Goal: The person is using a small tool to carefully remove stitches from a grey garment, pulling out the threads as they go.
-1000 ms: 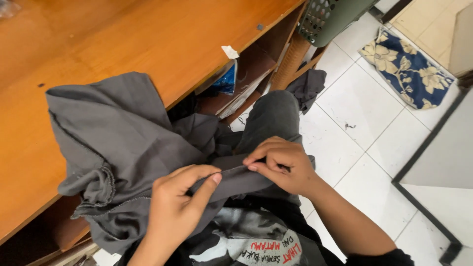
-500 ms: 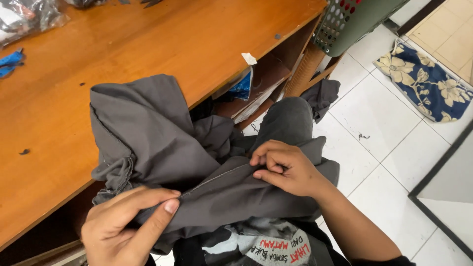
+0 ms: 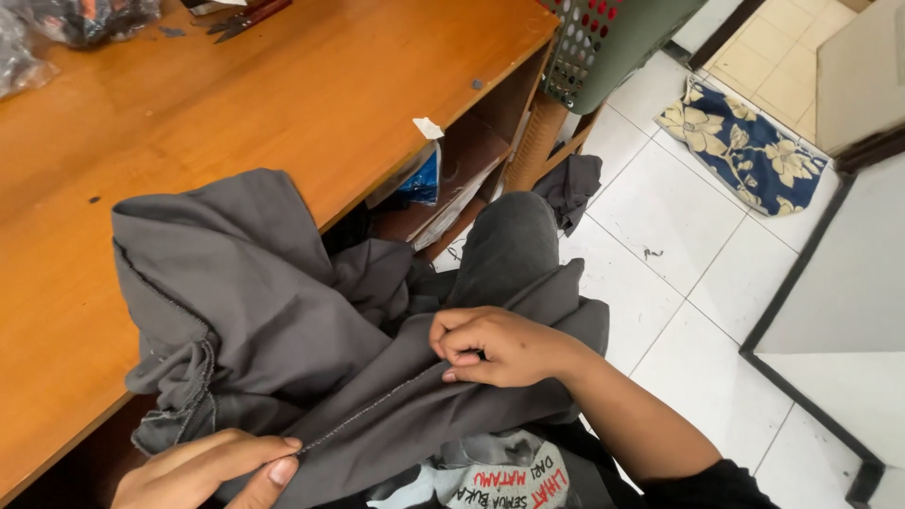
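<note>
A dark grey garment (image 3: 264,311) lies half on the wooden table (image 3: 236,104) and half over my lap. My right hand (image 3: 495,346) pinches the garment's stitched seam near its right end. At the bottom left, my left hand (image 3: 212,468) pinches the same seam between thumb and fingers. The seam (image 3: 377,407) runs taut between the two hands. My bent knee in grey trousers (image 3: 509,240) shows behind the cloth.
Scissors (image 3: 247,16) and plastic bags (image 3: 85,19) lie at the table's far edge. A shelf under the table holds blue packets (image 3: 421,179). A green perforated basket (image 3: 603,47), a dark cloth scrap (image 3: 570,188) and a blue floral mat (image 3: 745,146) sit on the white tiled floor.
My left hand has slid left and down along the seam, away from my right hand, stretching the seam out. The view has shifted so more of the table shows.
</note>
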